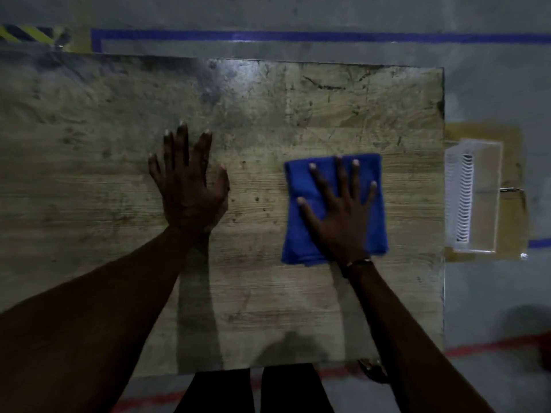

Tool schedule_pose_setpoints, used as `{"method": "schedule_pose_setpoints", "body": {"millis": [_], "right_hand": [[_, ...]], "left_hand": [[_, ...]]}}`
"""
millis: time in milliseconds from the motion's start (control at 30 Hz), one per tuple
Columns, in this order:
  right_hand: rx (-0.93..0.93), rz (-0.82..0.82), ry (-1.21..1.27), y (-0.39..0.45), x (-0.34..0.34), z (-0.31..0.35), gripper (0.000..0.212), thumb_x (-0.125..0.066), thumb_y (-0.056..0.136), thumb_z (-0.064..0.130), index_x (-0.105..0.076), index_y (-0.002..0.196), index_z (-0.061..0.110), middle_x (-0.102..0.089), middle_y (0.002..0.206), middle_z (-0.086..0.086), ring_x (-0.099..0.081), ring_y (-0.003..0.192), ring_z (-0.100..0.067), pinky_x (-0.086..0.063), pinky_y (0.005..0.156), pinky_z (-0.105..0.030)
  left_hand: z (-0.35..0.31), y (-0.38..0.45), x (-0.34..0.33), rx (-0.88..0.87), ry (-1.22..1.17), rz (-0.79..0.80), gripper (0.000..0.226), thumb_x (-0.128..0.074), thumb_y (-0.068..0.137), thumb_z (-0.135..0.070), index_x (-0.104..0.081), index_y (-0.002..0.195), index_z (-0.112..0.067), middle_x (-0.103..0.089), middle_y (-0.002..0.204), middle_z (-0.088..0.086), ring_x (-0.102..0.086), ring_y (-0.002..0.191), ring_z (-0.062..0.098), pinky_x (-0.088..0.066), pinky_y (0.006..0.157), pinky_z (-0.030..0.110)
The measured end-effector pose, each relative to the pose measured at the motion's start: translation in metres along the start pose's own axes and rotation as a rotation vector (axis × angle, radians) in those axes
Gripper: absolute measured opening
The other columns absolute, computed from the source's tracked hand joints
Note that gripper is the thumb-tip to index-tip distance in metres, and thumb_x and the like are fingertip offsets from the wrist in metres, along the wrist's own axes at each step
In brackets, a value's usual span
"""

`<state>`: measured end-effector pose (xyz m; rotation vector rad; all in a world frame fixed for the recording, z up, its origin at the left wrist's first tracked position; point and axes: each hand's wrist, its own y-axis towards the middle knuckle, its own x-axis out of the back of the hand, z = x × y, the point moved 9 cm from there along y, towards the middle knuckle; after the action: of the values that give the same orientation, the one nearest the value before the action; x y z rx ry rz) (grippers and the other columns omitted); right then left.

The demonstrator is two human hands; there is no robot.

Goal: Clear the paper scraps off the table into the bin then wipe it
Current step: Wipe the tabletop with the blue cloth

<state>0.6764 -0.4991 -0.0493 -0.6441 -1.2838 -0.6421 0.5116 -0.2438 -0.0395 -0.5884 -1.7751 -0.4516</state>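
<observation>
Cloths: one blue cloth [334, 210], folded, on the table [298, 114]
Bins: one white bin [474, 195] — beside the table's right edge
Left hand [190, 186]: fingers straight, flat on the table
Right hand [340, 216]: fingers spread — pressing the cloth

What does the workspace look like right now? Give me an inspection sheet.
Surface: worn wooden table, stained and scratched.
Job's things: folded blue cloth flat on the table; white slotted bin on the floor past the table's right edge; no paper scraps seen.
Clutter: nothing seen.
Hands: left hand flat on bare wood; right hand spread, pressing the cloth.
Cables: nothing seen.
Surroundings: blue tape and red tape on grey floor.
</observation>
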Motion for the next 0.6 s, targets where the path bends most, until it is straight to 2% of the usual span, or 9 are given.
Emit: {"method": "schedule_pose_setpoints", "body": {"millis": [133, 267, 367, 433, 533, 600], "right_hand": [[-0.174, -0.031, -0.019, 0.046, 0.01, -0.047, 0.075, -0.026, 0.1, 0.081, -0.017, 0.166, 0.046, -0.006, 0.178, 0.0, -0.001, 0.164, -0.03, -0.008, 0.125, -0.069], [-0.159, -0.073, -0.05, 0.084, 0.002, -0.003, 0.074, -0.025, 0.102, 0.08, -0.019, 0.166, 0.044, -0.012, 0.177, -0.005, -0.007, 0.163, -0.034, -0.009, 0.124, -0.069], [0.033, -0.054, -0.019, 0.037, -0.008, 0.055, 0.073, -0.033, 0.102, 0.076, -0.024, 0.165, 0.042, -0.013, 0.177, -0.005, -0.006, 0.163, -0.035, -0.006, 0.125, -0.069], [0.12, 0.021, 0.036, -0.014, -0.01, 0.068, 0.074, -0.039, 0.101, 0.075, -0.023, 0.165, 0.043, -0.008, 0.177, -0.002, -0.001, 0.164, -0.032, -0.004, 0.125, -0.069], [0.1, 0.064, 0.042, -0.068, -0.007, 0.037, 0.075, -0.047, 0.099, 0.073, -0.024, 0.164, 0.045, -0.007, 0.178, 0.002, 0.0, 0.164, -0.029, -0.007, 0.124, -0.07], [0.05, 0.062, 0.011, -0.067, -0.004, 0.004, 0.075, -0.046, 0.099, 0.073, -0.023, 0.164, 0.046, -0.007, 0.178, 0.003, 0.0, 0.164, -0.028, -0.008, 0.124, -0.07]], "left_hand": [[-0.002, -0.001, -0.001, -0.01, 0.007, 0.015, 0.07, -0.049, 0.099, -0.054, -0.025, 0.164, -0.043, -0.008, 0.177, -0.004, -0.005, 0.163, 0.023, -0.007, 0.128, 0.059], [0.0, -0.001, -0.003, 0.004, -0.009, 0.017, 0.07, -0.05, 0.098, -0.053, -0.028, 0.163, -0.042, -0.01, 0.177, -0.004, -0.006, 0.163, 0.022, -0.006, 0.128, 0.06], [0.001, 0.001, -0.004, -0.003, -0.009, 0.017, 0.069, -0.049, 0.099, -0.053, -0.028, 0.163, -0.041, -0.011, 0.177, -0.002, -0.007, 0.163, 0.024, -0.006, 0.128, 0.06], [0.0, 0.001, -0.003, -0.009, -0.025, 0.018, 0.068, -0.05, 0.098, -0.053, -0.03, 0.163, -0.041, -0.014, 0.176, -0.001, -0.009, 0.163, 0.026, -0.008, 0.127, 0.061], [0.002, 0.001, -0.002, -0.005, -0.029, 0.015, 0.068, -0.051, 0.098, -0.053, -0.031, 0.162, -0.041, -0.016, 0.176, 0.0, -0.011, 0.163, 0.026, -0.01, 0.127, 0.061], [0.002, -0.001, 0.0, -0.007, -0.028, 0.003, 0.068, -0.051, 0.097, -0.053, -0.033, 0.162, -0.041, -0.017, 0.176, 0.0, -0.013, 0.163, 0.027, -0.011, 0.127, 0.061]]}}
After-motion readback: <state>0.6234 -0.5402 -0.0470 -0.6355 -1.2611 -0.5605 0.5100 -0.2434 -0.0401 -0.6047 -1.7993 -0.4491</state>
